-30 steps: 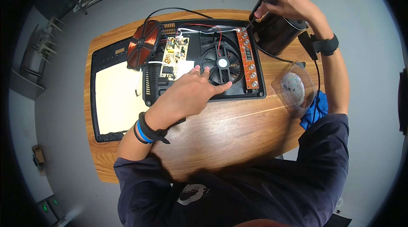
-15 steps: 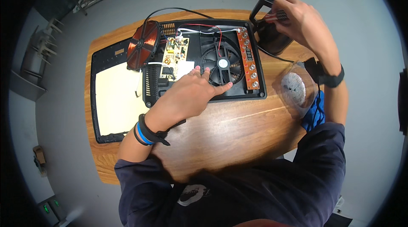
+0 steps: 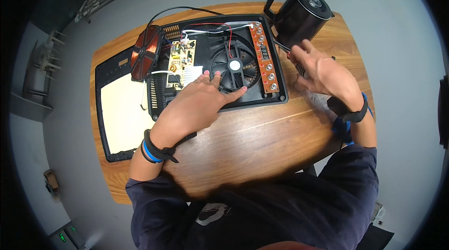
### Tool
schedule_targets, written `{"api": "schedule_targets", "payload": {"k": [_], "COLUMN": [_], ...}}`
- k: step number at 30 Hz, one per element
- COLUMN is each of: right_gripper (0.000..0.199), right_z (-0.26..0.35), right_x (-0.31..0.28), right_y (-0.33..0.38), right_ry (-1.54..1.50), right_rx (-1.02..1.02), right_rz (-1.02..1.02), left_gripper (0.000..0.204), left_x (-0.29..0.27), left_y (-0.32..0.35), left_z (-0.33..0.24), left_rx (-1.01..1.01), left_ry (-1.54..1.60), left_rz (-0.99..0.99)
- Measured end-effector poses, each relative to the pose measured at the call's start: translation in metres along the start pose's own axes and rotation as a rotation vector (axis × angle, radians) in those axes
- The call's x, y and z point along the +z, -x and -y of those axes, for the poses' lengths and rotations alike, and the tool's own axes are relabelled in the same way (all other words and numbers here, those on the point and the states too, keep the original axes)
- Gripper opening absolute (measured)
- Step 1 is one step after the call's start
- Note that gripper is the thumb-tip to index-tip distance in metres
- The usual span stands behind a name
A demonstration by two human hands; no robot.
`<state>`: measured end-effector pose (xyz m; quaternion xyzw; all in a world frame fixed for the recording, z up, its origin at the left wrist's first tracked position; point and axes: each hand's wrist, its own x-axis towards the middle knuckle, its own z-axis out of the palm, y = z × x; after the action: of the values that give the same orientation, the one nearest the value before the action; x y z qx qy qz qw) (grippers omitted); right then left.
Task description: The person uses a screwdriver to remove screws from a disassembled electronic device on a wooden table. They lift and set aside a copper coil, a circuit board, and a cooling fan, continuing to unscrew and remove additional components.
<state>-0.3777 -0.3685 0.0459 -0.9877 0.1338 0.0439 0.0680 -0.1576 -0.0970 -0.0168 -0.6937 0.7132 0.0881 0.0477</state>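
An opened induction cooker lies on the table, its black base (image 3: pixel 280 91) holding a round black fan (image 3: pixel 235 65), a yellow circuit board (image 3: pixel 177 55) with a pale finned heat sink, and a brown button board (image 3: pixel 265 58). Across the base's near edge, my left hand (image 3: pixel 191 102) rests with fingers spread, their tips on the fan frame and beside the heat sink. Right of the base, my right hand (image 3: pixel 325 72) is closed around a screwdriver (image 3: pixel 300 68) with a dark ridged handle and some red; its thin shaft points up and left. Fingers partly cover the handle.
A copper coil (image 3: pixel 147 52) leans at the base's left, beside the cooker's cover panel (image 3: pixel 104 128). Behind my right hand stands a black kettle (image 3: pixel 299 18). A clear packet (image 3: pixel 320 101) and blue cloth (image 3: pixel 342 130) lie partly under my right wrist.
My right hand has come down and toward me from in front of the kettle, carrying the screwdriver. The kettle now shows fully. My left hand keeps its place on the base.
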Motion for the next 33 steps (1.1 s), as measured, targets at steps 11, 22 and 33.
{"api": "schedule_targets", "payload": {"k": [11,22,33], "right_gripper": [0.065,0.015,0.017], "right_z": [-0.008,-0.05,-0.062], "right_x": [0.027,0.028,0.029], "right_y": [-0.023,-0.132,-0.171], "right_ry": [0.007,0.038,0.092], "right_rx": [0.06,-0.295,-0.285], "right_rz": [0.349,-0.291,-0.236], "left_gripper": [0.092,0.098,0.092], "left_x": [0.0,0.004,0.018], "left_y": [-0.001,-0.001,-0.001], "left_z": [-0.001,0.003,0.004], "left_rx": [0.012,0.037,0.046], "left_ry": [0.02,0.029,0.037], "left_rz": [-0.026,-0.071,-0.165]}}
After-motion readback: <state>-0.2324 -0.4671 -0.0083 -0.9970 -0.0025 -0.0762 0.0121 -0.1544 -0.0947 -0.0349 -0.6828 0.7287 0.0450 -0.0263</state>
